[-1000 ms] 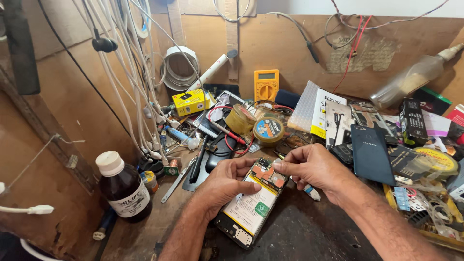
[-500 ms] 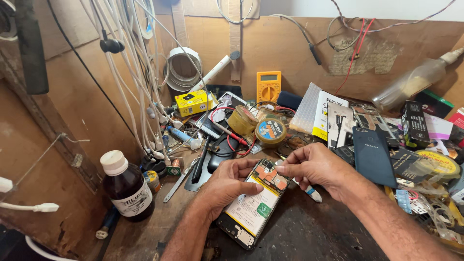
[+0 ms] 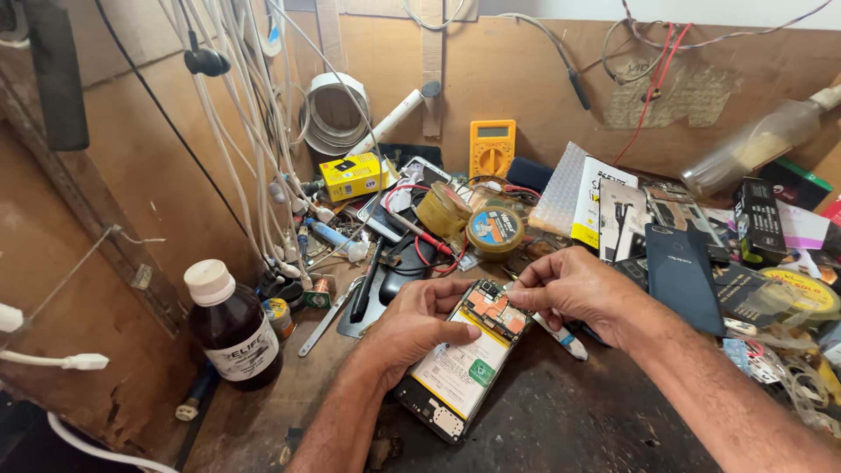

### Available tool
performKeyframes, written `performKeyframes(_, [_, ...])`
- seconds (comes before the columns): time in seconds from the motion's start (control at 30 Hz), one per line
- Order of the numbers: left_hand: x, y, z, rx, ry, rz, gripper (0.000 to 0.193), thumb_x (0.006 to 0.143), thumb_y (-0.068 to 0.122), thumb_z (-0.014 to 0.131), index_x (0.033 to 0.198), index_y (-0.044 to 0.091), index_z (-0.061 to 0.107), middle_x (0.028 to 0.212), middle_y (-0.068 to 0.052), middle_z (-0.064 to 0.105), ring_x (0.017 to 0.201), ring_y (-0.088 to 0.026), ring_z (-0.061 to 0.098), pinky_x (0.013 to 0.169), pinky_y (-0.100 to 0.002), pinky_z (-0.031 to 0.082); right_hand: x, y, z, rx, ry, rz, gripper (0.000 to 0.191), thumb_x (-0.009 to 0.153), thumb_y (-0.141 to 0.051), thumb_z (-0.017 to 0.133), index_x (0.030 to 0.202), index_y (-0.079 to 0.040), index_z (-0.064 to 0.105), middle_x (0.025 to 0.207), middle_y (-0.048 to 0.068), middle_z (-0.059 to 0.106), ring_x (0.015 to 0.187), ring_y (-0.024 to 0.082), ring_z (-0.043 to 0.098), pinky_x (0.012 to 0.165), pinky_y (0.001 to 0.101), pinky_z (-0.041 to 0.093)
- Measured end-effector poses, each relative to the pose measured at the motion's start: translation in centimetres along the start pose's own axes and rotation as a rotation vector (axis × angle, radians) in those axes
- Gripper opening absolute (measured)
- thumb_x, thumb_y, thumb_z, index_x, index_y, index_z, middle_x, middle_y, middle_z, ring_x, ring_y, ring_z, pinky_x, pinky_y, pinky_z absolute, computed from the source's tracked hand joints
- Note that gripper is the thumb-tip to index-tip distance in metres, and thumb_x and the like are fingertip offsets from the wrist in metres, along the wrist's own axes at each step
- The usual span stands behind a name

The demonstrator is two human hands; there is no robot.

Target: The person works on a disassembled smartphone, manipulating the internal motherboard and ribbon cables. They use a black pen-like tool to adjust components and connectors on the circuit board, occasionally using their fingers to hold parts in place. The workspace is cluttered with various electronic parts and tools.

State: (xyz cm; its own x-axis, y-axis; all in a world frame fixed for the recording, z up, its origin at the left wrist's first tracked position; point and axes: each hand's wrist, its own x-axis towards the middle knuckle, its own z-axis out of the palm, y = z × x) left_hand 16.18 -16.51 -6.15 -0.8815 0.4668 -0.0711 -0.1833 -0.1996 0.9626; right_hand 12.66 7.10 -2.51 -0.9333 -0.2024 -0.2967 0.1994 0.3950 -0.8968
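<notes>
Opened phone (image 3: 462, 366), its back cover off and its yellowish battery and copper-coloured board exposed, lies tilted on the dark worktop (image 3: 561, 420) at the middle of the view, top end pointing away from the person. Left hand (image 3: 419, 322) lies along the phone's left edge, fingers curled round the upper part and thumb on the battery, so this grip grasps the phone. Right hand (image 3: 574, 287) sits just right of the phone's top end, fingertips pinched together at the board; whether something small is caught between them I cannot tell. A white pen-like tool (image 3: 561, 337) lies on the worktop just right of the phone, partly under the right hand. Behind the phone stand two round tins (image 3: 495, 229) with red and black probe leads (image 3: 419, 235) beside them, and further back a yellow multimeter (image 3: 492, 149) leans against the brown wall. Left of the phone, well apart, stands a dark brown bottle (image 3: 232, 328) with a white cap. A yellow box (image 3: 353, 176) sits behind and left of the phone, near hanging white cables (image 3: 263, 131). Right of the phone lies a dark blue phone cover (image 3: 681, 273) among packets and clutter.
</notes>
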Motion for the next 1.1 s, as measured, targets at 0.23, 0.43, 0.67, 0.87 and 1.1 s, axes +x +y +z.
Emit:
performKeyframes(0.23, [-0.1, 0.0, -0.1, -0.025, 0.002, 0.039, 0.064, 0.071, -0.009, 0.074, 0.134, -0.006, 0.06, 0.109, -0.013, 0.077, 0.088, -0.015, 0.076, 0.078, -0.029, 0.063, -0.1, 0.4, -0.2, -0.002, -0.033, -0.076, 0.016, 0.081, -0.011, 0.081, 0.084, 0.005, 0.076, 0.066, 0.006, 0.069, 0.051, 0.012, 0.055, 0.046, 0.0277, 0.043])
performKeyframes(0.43, [0.0, 0.0, 0.0, 0.01, -0.008, 0.013, 0.064, 0.071, -0.008, 0.074, 0.134, -0.006, 0.061, 0.106, -0.014, 0.077, 0.085, -0.015, 0.075, 0.075, -0.029, 0.063, -0.2, 0.6, -0.2, 0.004, -0.062, -0.102, 0.018, 0.082, -0.012, 0.081, 0.085, 0.005, 0.076, 0.067, 0.006, 0.069, 0.052, 0.012, 0.056, 0.047, 0.0275, 0.044])
performKeyframes(0.67, [-0.1, 0.2, 0.1, 0.004, 0.001, 0.02, 0.064, 0.072, -0.008, 0.074, 0.134, -0.005, 0.06, 0.108, -0.014, 0.077, 0.087, -0.016, 0.075, 0.076, -0.029, 0.063, -0.3, -0.5, -0.4, -0.053, -0.034, 0.01, 0.023, 0.079, -0.016, 0.084, 0.084, 0.004, 0.076, 0.065, 0.006, 0.067, 0.052, 0.012, 0.055, 0.048, 0.0277, 0.044])
performKeyframes(0.87, [-0.1, 0.1, 0.1, 0.011, 0.011, 0.018, 0.065, 0.071, -0.008, 0.074, 0.134, -0.005, 0.06, 0.11, -0.013, 0.077, 0.089, -0.016, 0.075, 0.076, -0.03, 0.063, -0.1, -0.9, -0.2, -0.067, -0.004, 0.053, 0.026, 0.078, -0.016, 0.087, 0.075, 0.001, 0.068, 0.061, 0.005, 0.063, 0.05, 0.011, 0.052, 0.044, 0.0262, 0.041])
performKeyframes(1.1, [0.1, -0.2, -0.1, -0.004, 0.012, 0.032, 0.063, 0.072, -0.008, 0.074, 0.133, -0.007, 0.06, 0.11, -0.015, 0.076, 0.089, -0.017, 0.075, 0.078, -0.03, 0.063, 0.3, -0.7, -0.3, -0.064, 0.017, 0.08, 0.027, 0.078, -0.015, 0.088, 0.072, 0.0, 0.067, 0.059, 0.004, 0.06, 0.049, 0.01, 0.05, 0.043, 0.0257, 0.042])
